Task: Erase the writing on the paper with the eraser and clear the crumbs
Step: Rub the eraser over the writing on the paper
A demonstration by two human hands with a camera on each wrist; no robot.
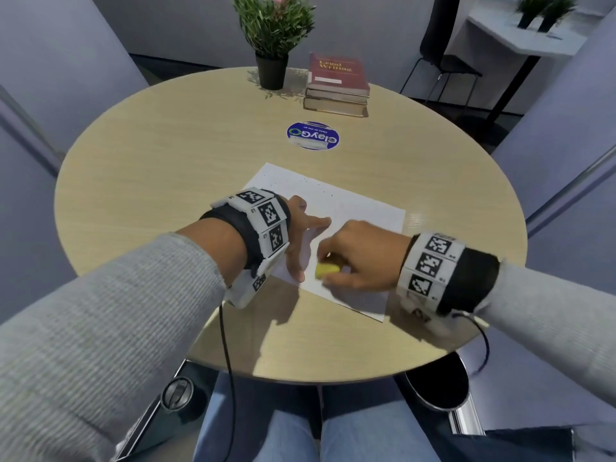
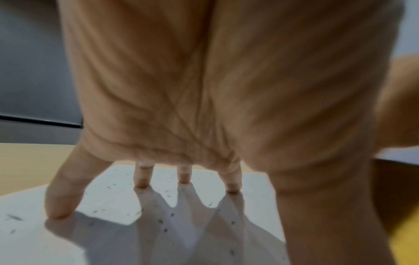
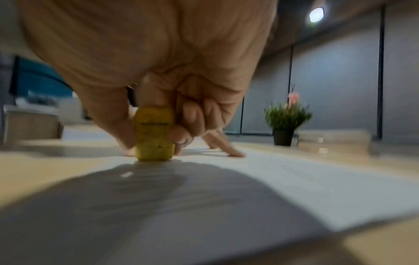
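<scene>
Paper (image 1: 353,208) on desk (image 1: 166,155) | my left hand (image 1: 296,238) spread flat on it, pinning it against sliding | my right hand (image 1: 358,253) pinched eraser (image 1: 326,270) upright beside left thumb, rubbing | crumbs (image 2: 166,195) beyond left hand.

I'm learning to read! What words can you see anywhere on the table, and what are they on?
"Legal Writing": on the cover of the red book, top of the stack.
"ClayGO": on the round blue sticker, upside down from here; its smaller line is too small to read.
White label lower on the book cover: too blurred to read.
Dark print on the yellow eraser: too blurred.
Wristband squares: code patterns; the tiny marks beside them are unreadable.
</scene>
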